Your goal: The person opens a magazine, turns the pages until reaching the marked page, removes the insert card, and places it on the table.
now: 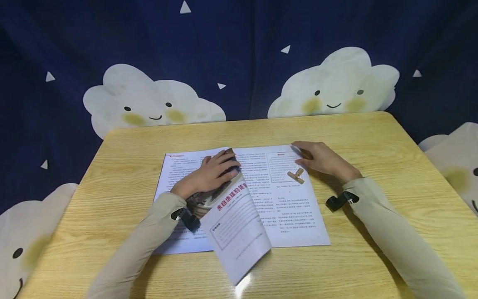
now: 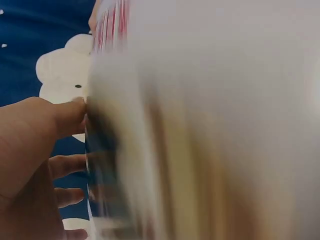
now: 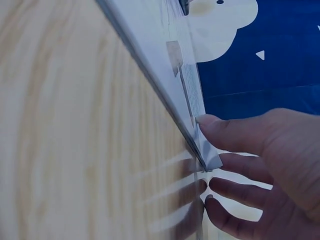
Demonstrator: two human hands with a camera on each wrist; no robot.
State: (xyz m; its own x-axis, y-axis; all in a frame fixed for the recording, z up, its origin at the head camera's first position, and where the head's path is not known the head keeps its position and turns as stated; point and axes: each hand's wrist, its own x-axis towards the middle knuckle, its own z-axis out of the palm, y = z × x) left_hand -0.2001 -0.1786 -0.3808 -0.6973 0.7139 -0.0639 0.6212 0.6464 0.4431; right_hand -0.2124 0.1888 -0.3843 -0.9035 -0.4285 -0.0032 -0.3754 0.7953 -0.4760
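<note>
An open magazine [image 1: 298,220] lies on the table, printed with Chinese text. One loose page [image 1: 242,232] stands lifted and bent across the middle, with a red title and a dark picture on it. My left hand [image 1: 214,172] rests over the upper part of that page, fingers extended; in the left wrist view the blurred page [image 2: 225,75] hides some fingertips. My right hand [image 1: 323,160] holds the top right corner of the right-hand page. There, in the right wrist view, the thumb [image 3: 240,132] lies on the paper's upper side and the fingers bend around the edge.
A light wooden table [image 1: 123,166] carries the magazine. Behind it hangs a dark blue curtain [image 1: 242,50] with smiling white clouds and small triangles. Black wrist straps [image 1: 337,202] sit over both long sleeves.
</note>
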